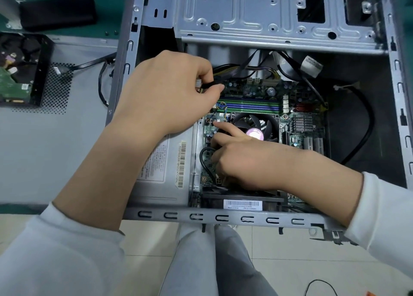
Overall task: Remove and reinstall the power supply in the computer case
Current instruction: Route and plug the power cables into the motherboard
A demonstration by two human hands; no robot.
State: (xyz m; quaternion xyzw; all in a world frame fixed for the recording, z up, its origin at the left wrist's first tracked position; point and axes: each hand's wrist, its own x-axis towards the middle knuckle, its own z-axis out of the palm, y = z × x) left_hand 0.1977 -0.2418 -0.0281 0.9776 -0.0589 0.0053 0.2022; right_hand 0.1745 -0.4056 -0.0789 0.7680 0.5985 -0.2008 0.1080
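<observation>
The open computer case (223, 216) lies on its side in front of me. The grey power supply (161, 179) with barcode labels sits in its lower left corner, partly under my left forearm. My left hand (165, 94) pinches a white power connector (198, 84) with its bundle of black and yellow wires (225, 71) above the motherboard's upper left edge. My right hand (243, 155) rests on the motherboard (299, 125) left of the CPU fan (257, 125), index finger stretched toward a small socket, other fingers curled by a black cable loop (204, 159).
A metal drive cage (268, 16) spans the case's far side. A thick black cable (366, 125) curves along the right interior. The removed side panel (55, 139) lies left, with a hard drive in a black bracket (20, 72) on it. A black object (58, 11) sits behind.
</observation>
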